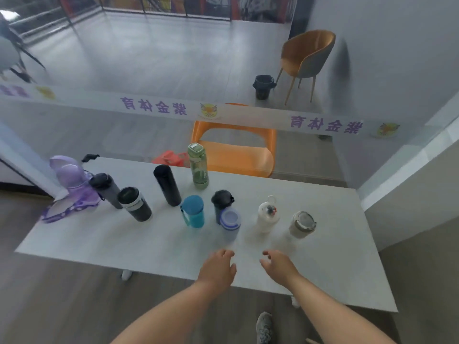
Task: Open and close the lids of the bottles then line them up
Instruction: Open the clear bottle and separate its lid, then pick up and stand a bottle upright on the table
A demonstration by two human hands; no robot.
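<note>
Several bottles stand on the white table point(99, 239). From the left: a purple bottle point(68, 173), a dark grey bottle point(106, 189), a black tumbler point(135, 204), a tall black flask point(167, 184), a green bottle point(198, 168), a teal cup point(193, 211), a dark bottle with a black cap point(221, 201), a pale blue-lidded bottle point(230, 223), a white bottle point(267, 214) and a beige tumbler point(301, 224). My left hand point(218, 268) and my right hand point(279, 265) hover over the table's near edge, fingers apart, holding nothing, short of the bottles.
An orange chair point(236, 155) stands behind the table past a glass partition. A tan chair point(306, 60) and a black bin point(263, 86) are farther back. A purple strap point(67, 209) lies at the table's left end. My shoe point(264, 327) shows below.
</note>
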